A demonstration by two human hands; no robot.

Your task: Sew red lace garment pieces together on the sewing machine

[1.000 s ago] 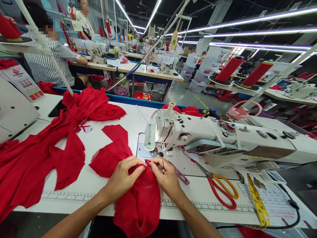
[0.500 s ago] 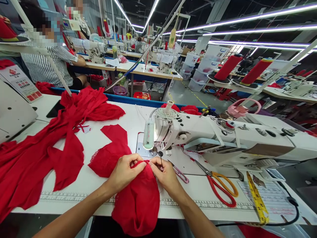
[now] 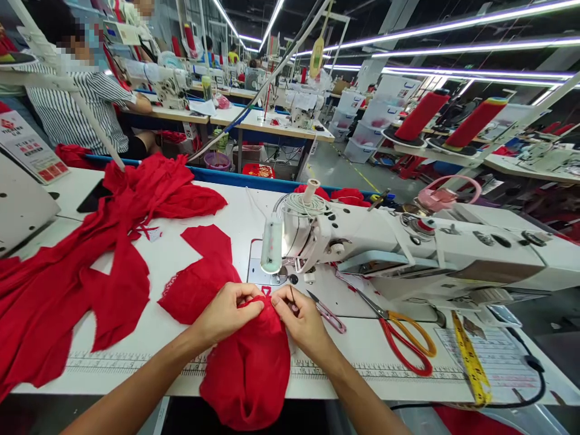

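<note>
A white table (image 3: 371,344) is spread across the foreground, its front edge lined with printed ruler marks (image 3: 371,371). Its right side is occupied by a white sewing machine (image 3: 371,226), with the needle end turned to the left. The table's left side is covered by a long heap of red fabric (image 3: 54,296). In front of the needle end, red cloth (image 3: 247,374) is held up by its top edge, while its lower part is draped over the table's front edge. Just to the left, a flat red piece (image 3: 199,290) is laid on the table; whether it is joined to the held cloth cannot be told, as it is partly hidden. By the left hand (image 3: 226,311) the top edge is pinched between thumb and forefinger; by the right hand (image 3: 301,314) it is pinched the same way, close beside. Farther right, a written sheet (image 3: 507,362) is partly overlapped by a yellow tape measure (image 3: 471,362), near which scissors (image 3: 388,316) with red and orange handles are laid. Pink snips (image 3: 322,309) are placed near the right hand. Just beyond the fingertips, a small red loop (image 3: 263,291) is seen.
</note>
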